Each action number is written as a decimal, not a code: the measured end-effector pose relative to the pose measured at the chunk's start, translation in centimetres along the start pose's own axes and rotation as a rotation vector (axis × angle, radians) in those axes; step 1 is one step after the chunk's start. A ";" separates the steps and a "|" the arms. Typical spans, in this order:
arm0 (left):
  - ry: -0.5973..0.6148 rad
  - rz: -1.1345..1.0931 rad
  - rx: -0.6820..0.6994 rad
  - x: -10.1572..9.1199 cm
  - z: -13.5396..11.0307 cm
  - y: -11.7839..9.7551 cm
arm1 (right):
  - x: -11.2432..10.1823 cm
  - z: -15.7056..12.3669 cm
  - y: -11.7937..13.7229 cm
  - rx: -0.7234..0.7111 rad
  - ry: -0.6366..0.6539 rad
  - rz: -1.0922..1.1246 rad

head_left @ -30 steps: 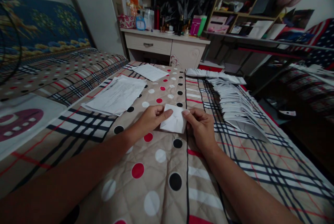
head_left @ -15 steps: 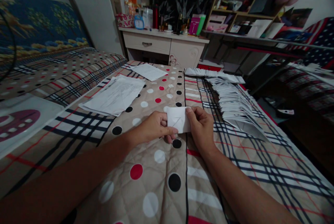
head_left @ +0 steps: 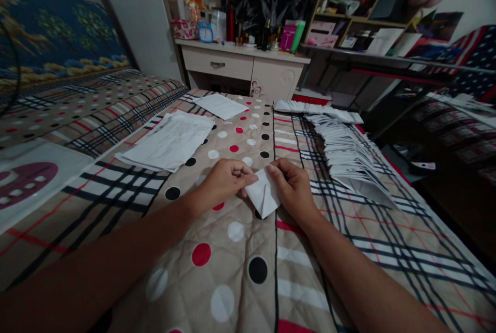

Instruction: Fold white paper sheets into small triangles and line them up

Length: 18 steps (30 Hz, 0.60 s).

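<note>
A small folded piece of white paper is held between both hands above the bedspread, one corner pointing down toward me and a crease running up from it. My left hand pinches its left corner between thumb and fingers. On the other side, my right hand grips the right edge, thumb on top and fingers curled behind. To the right lies a long row of folded white papers, packed close together, with another row of folded papers behind it.
Printed sheets lie stacked on the polka-dot and plaid bedspread at left, with more white sheets beyond. A white plastic item with a purple print sits far left. A dresser with bottles stands behind the bed.
The folded paper has turned from lying level to pointing a corner down. My left hand has shifted from its lower left edge to the upper left corner.
</note>
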<state>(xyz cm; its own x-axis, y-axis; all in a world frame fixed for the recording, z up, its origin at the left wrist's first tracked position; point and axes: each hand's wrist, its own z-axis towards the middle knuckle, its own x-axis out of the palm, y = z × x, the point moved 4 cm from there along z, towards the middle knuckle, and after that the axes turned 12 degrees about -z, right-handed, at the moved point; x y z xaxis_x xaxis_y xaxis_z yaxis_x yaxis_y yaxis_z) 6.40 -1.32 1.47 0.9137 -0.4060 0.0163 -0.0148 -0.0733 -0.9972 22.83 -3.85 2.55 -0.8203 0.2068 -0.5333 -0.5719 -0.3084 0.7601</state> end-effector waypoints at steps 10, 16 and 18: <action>-0.171 0.688 0.245 -2.1 0.9 -0.2 | 0.9 1.1 -2.9 0.109 0.057 -0.164; -0.113 0.787 0.228 -2.3 0.6 -0.2 | 0.6 0.5 -2.6 0.086 0.101 -0.194; -0.093 0.775 0.257 -2.3 0.5 -0.2 | 0.3 0.3 -2.2 0.084 0.125 -0.221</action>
<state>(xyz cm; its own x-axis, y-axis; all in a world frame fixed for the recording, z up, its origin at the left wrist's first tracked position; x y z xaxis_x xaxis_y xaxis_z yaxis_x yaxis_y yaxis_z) 4.49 0.10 1.63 0.7127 -0.1776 -0.6786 -0.5724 0.4120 -0.7090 23.83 -2.84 0.81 -0.6709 0.1427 -0.7277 -0.7402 -0.1893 0.6452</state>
